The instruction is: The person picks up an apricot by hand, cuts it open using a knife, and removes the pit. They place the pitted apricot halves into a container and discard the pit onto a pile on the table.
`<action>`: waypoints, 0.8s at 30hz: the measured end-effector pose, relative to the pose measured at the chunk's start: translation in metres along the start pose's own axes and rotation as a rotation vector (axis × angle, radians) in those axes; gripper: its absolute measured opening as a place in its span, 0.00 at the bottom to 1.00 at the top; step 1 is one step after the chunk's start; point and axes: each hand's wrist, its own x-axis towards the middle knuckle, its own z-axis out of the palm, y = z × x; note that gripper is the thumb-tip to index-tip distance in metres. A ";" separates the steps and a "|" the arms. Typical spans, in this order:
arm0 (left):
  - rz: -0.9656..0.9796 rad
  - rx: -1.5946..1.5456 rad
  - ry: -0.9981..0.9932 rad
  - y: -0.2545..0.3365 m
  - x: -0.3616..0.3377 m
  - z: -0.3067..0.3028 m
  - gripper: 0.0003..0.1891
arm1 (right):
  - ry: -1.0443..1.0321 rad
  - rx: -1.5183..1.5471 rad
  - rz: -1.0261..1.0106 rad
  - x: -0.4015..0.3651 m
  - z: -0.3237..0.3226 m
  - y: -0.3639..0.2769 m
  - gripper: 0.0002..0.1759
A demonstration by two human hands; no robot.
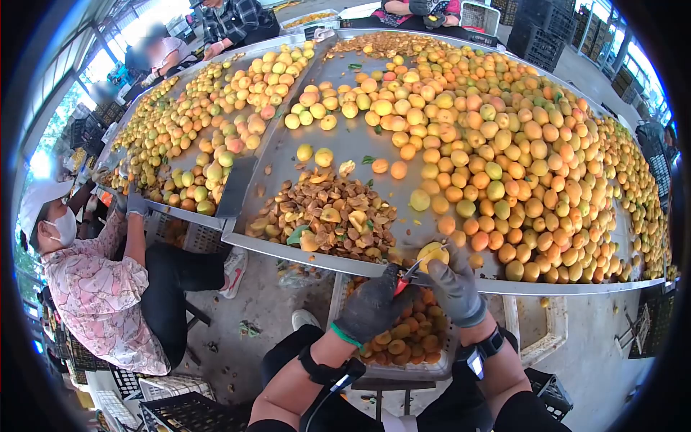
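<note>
Metal table [353, 144]: yellow-orange apricots [518, 171] spread wide, brown pits [324, 209] piled near front edge, green leaf [368, 160] between.

- Looks like a fruit-processing shed.
- Has a metal-framed roof [57, 65] toward ten o'clock.
- Holds fruit [518, 158] at two o'clock, heaped on a metal table [353, 145].
- Shows stacked black crates [547, 34] between one and two.

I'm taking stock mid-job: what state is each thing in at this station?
Left hand: gloved, closed around red-handled tool
Red-handled tool: tip at held fruit
Right hand: gloved, gripping held fruit
Held fruit: raised; cut depth unclear
Brown pile: loose, heaped on metal table
Loose fruit: spread thickly
Metal table: laden
Crate: loaded with orange fruit
</note>
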 end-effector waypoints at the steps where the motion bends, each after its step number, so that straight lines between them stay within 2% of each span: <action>1: 0.104 0.108 0.073 -0.007 -0.001 0.008 0.33 | 0.004 -0.002 0.000 -0.003 -0.004 0.013 0.22; 2: 0.106 0.106 0.071 -0.002 0.000 0.010 0.33 | 0.056 -0.284 -0.071 -0.007 -0.011 0.030 0.21; 3: 0.024 0.149 0.055 0.005 0.000 0.010 0.32 | 0.105 -0.566 -0.142 -0.007 -0.016 0.041 0.21; 4: -0.057 0.192 0.037 0.010 0.000 0.010 0.31 | 0.107 -0.568 -0.144 -0.004 -0.021 0.047 0.21; 6: -0.072 0.174 0.038 0.012 0.001 0.008 0.30 | 0.022 -0.780 -0.362 0.001 -0.021 0.046 0.23; 7: -0.092 0.154 0.038 0.013 0.001 0.006 0.30 | 0.026 -0.781 -0.365 0.001 -0.022 0.039 0.23; 9: -0.128 0.130 -0.008 0.022 0.006 -0.008 0.30 | -0.050 0.021 0.095 0.002 -0.006 0.004 0.25; 11: -0.165 0.103 -0.054 0.019 0.008 -0.005 0.29 | -0.031 0.017 0.072 0.002 -0.002 0.001 0.25; 13: -0.034 -0.048 0.057 0.001 0.003 0.016 0.29 | -0.009 0.018 0.053 0.001 0.003 0.006 0.26; 14: -0.035 -0.049 0.053 0.006 0.003 0.016 0.29 | 0.090 0.088 0.090 -0.002 0.005 0.013 0.25; 15: -0.067 -0.157 -0.004 0.013 0.004 0.014 0.30 | 0.186 0.157 0.124 -0.004 0.004 0.020 0.24; 17: -0.093 -0.261 -0.061 0.017 0.009 0.009 0.31 | 0.177 0.192 0.091 0.001 -0.007 0.039 0.24; 19: -0.201 -0.012 -0.068 0.012 0.011 0.003 0.32 | 0.170 0.225 0.061 0.002 -0.017 0.041 0.24; 20: -0.200 -0.014 -0.068 0.015 0.012 -0.002 0.32 | 0.124 0.054 0.088 0.006 -0.009 0.019 0.24; 21: -0.199 0.090 -0.040 0.023 0.013 -0.009 0.26 | 0.078 -0.115 0.114 0.008 -0.006 0.007 0.25; 22: -0.198 0.194 -0.014 0.027 0.013 -0.012 0.21 | 0.080 -0.115 0.116 0.008 -0.005 0.008 0.25; 24: -0.157 0.164 0.022 0.017 0.008 -0.001 0.22 | 0.017 -0.117 -0.056 0.009 0.000 0.011 0.24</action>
